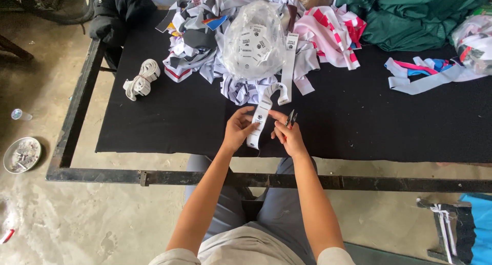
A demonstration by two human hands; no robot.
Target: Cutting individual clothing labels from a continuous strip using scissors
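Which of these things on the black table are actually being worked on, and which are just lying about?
In use:
- white label strip, held by the left hand and right hand
- small snips in the right hand
- clear bag of labels, where the strip leads

Lying about:
- tied white bundle
- green cloth
- metal dish on the floor

A garment workshop: black-clothed table [154, 116] on a steel frame, heaped fabric scraps [205, 34] at twelve o'clock, green cloth [410, 14] at one o'clock, bare concrete floor [77, 224] below.
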